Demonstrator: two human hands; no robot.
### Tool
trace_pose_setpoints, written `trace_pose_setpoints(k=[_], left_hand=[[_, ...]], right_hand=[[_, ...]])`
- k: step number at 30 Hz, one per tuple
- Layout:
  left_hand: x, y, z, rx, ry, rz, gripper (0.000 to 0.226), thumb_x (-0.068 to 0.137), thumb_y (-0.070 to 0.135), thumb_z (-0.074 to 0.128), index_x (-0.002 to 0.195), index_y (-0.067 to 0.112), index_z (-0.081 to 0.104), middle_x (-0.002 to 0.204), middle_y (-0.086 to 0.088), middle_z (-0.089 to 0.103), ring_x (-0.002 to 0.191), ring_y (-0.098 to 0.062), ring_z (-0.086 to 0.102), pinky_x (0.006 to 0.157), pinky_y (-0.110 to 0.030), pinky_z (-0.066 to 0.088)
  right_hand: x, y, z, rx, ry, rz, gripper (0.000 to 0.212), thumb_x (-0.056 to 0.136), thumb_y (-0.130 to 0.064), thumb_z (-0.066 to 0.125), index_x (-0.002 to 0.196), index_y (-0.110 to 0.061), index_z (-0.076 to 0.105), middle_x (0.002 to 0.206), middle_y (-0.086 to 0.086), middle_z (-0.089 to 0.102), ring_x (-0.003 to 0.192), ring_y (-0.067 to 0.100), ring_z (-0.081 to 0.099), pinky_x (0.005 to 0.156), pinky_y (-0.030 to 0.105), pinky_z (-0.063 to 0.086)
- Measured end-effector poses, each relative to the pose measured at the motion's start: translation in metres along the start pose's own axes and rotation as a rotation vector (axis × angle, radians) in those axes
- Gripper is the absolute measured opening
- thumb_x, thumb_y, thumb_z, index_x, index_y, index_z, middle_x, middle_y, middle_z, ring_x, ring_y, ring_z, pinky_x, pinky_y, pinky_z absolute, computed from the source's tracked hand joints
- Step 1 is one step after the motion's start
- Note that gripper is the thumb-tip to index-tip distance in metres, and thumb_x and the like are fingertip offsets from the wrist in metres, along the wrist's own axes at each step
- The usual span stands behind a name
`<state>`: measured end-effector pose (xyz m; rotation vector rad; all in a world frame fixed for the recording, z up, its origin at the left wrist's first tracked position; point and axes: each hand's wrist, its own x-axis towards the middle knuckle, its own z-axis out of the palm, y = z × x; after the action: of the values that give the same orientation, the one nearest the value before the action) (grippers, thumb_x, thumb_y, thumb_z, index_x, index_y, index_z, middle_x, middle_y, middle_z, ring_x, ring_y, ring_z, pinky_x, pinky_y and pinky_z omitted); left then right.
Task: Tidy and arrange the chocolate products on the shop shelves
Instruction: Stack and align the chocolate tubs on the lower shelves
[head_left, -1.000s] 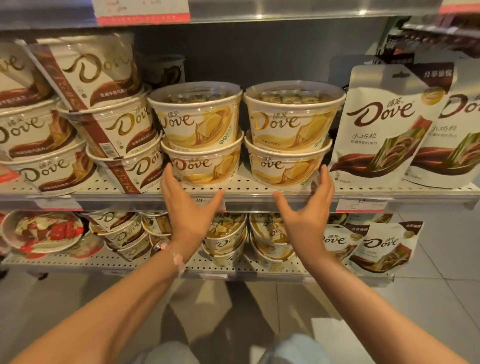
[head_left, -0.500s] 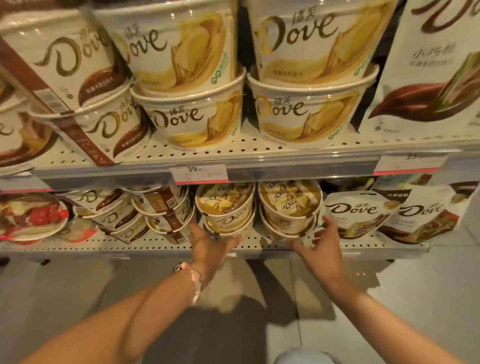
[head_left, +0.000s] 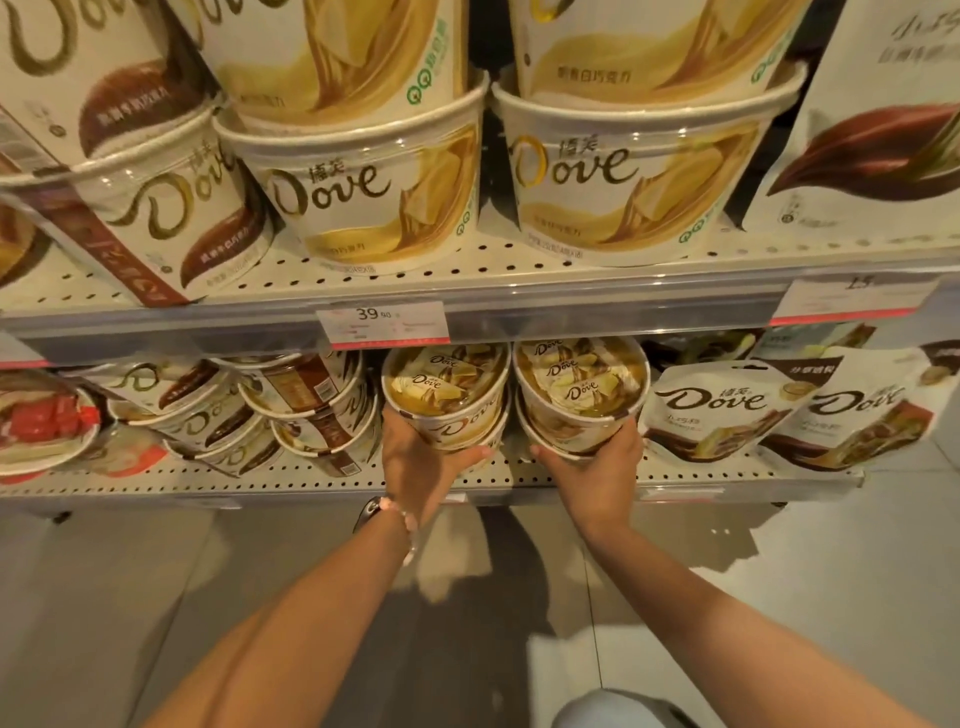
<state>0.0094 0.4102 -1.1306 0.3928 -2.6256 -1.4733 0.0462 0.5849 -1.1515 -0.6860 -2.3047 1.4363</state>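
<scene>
2 stacks of gold-label Dove tubs sit side by side at the middle of the lower shelf (head_left: 322, 480), and we have 1 hand on each. Going left to right: our left hand (head_left: 423, 462) cups the left gold tub (head_left: 447, 400) from below and in front, fingers curled under its wall and the thumb side against its left flank, so it has a real hold on it; that tub rides on another tub whose rim only just shows beneath. Our right hand (head_left: 597, 467) does the same for the right gold tub (head_left: 582, 389), fingers wrapped round the base at the front, and again there is a lower tub under it. To do this step well, we judge that we should keep the palms low and lift or slide both tubs evenly, since a push high on the wall would tip the top tub off its partner; we should also keep clear of the brown-label tubs (head_left: 306, 405) lying crooked just to the left and the Dove pouches (head_left: 727, 410) leaning just to the right. Both gold tubs stand roughly upright, their axes running bottom to top but tilted so the clear lids face up and toward us, wrapped sweets visible through them. The Dove lettering on the left tub's wall faces us; on the right tub our hand hides the wall, so we cannot tell whether its label is square to the front.
</scene>
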Motion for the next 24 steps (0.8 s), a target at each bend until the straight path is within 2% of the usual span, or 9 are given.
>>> trace_pose_setpoints(k=[4,7,10,12,17,19,22,24], left_hand=[[0.004,-0.008,-0.006,-0.021,-0.017,0.019,0.106,0.043,0.033,0.092,0.130,0.006,0.039,0.106,0.000,0.056,0.091,-0.011,0.053,0.079,-0.027,0.045],[0.017,-0.012,-0.012,-0.053,-0.126,-0.001,0.108,0.042,0.030,0.092,0.132,0.013,0.036,0.108,0.009,0.053,0.097,-0.007,0.054,0.077,-0.017,0.043],[0.028,-0.013,-0.017,-0.100,-0.243,0.020,0.109,0.042,0.019,0.094,0.133,0.019,0.034,0.110,0.020,0.052,0.094,0.011,0.054,0.068,0.001,0.040],[0.031,-0.016,-0.023,-0.115,-0.283,0.096,0.105,0.043,0.012,0.093,0.132,0.014,0.037,0.110,0.017,0.054,0.091,0.024,0.051,0.068,0.006,0.038],[0.039,-0.022,-0.034,-0.120,-0.407,0.155,0.096,0.048,0.006,0.091,0.130,0.009,0.042,0.118,0.003,0.061,0.100,0.013,0.056,0.079,-0.002,0.044],[0.040,-0.021,-0.033,-0.114,-0.424,0.149,0.093,0.048,0.005,0.090,0.129,0.009,0.045,0.115,0.005,0.062,0.098,0.014,0.056,0.082,-0.005,0.046],[0.033,-0.020,-0.028,-0.117,-0.374,0.132,0.092,0.049,0.006,0.090,0.127,0.015,0.043,0.108,0.016,0.058,0.093,0.022,0.052,0.071,0.004,0.039],[0.026,-0.017,-0.025,-0.150,-0.328,0.071,0.096,0.050,0.008,0.090,0.129,0.022,0.036,0.115,0.016,0.054,0.100,0.013,0.053,0.078,-0.001,0.040]], right_hand=[[0.007,0.008,-0.009,-0.051,-0.021,-0.023,0.101,0.051,-0.040,0.089,0.132,-0.016,0.035,0.132,0.006,0.044,0.122,0.021,0.045,0.097,0.036,0.044],[0.012,0.010,-0.015,-0.070,-0.043,-0.058,0.097,0.046,-0.041,0.090,0.126,-0.019,0.040,0.126,0.002,0.049,0.114,0.018,0.050,0.091,0.032,0.046],[0.016,0.013,-0.018,-0.069,-0.088,-0.081,0.095,0.045,-0.041,0.091,0.124,-0.021,0.041,0.123,0.001,0.049,0.111,0.016,0.051,0.088,0.027,0.045],[0.018,0.015,-0.022,-0.082,-0.127,-0.098,0.093,0.046,-0.042,0.090,0.122,-0.021,0.042,0.121,-0.001,0.049,0.109,0.014,0.050,0.086,0.026,0.044],[0.028,0.017,-0.037,-0.099,-0.286,-0.178,0.090,0.047,-0.043,0.090,0.121,-0.022,0.044,0.114,-0.007,0.049,0.107,0.012,0.050,0.085,0.026,0.044],[0.031,0.016,-0.040,-0.106,-0.331,-0.201,0.091,0.049,-0.040,0.090,0.124,-0.019,0.043,0.119,-0.003,0.049,0.112,0.014,0.048,0.090,0.027,0.043],[0.029,0.013,-0.039,-0.072,-0.333,-0.223,0.091,0.050,-0.032,0.091,0.126,-0.014,0.044,0.123,0.003,0.051,0.117,0.018,0.048,0.098,0.035,0.044],[0.025,0.010,-0.038,-0.011,-0.324,-0.205,0.089,0.050,-0.027,0.092,0.124,-0.014,0.045,0.122,0.001,0.053,0.116,0.016,0.050,0.098,0.033,0.046]])
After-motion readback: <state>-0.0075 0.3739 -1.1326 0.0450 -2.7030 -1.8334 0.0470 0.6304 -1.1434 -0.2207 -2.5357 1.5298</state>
